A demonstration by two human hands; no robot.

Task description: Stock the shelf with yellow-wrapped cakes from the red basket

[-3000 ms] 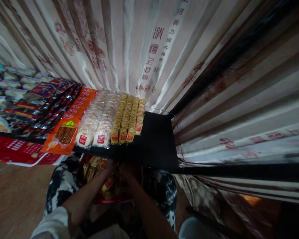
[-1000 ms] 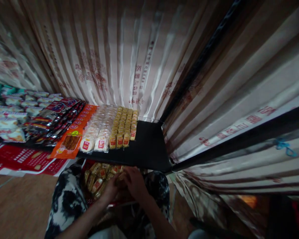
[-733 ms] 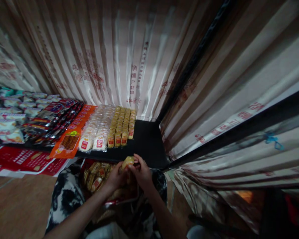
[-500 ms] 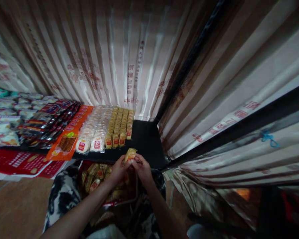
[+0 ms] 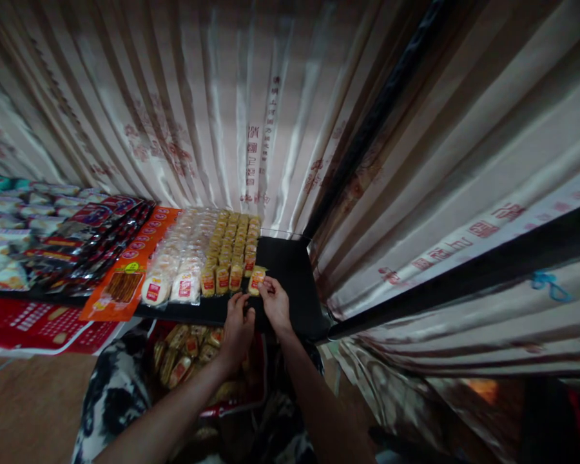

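My right hand pinches a small yellow wrapped pastry with a red label, at its right edge. The pastry is tilted up over the black shelf, near the front end of the rightmost row of similar wrapped pastries. My left hand is just left of and below it, fingers loosely curled and apart, with nothing visible in them. Below my hands, between my knees, a red basket holds many loose yellow wrapped pastries, partly hidden by my left forearm.
Left of the yellow rows stand white round wrapped cakes, an orange snack packet, dark packets and white bags. A pleated curtain hangs behind. A dark bar slants along the right.
Both hands moved up from over the basket to the shelf. The pastry, held between both hands before, is now by the rows in my right hand; my left hand has let go.
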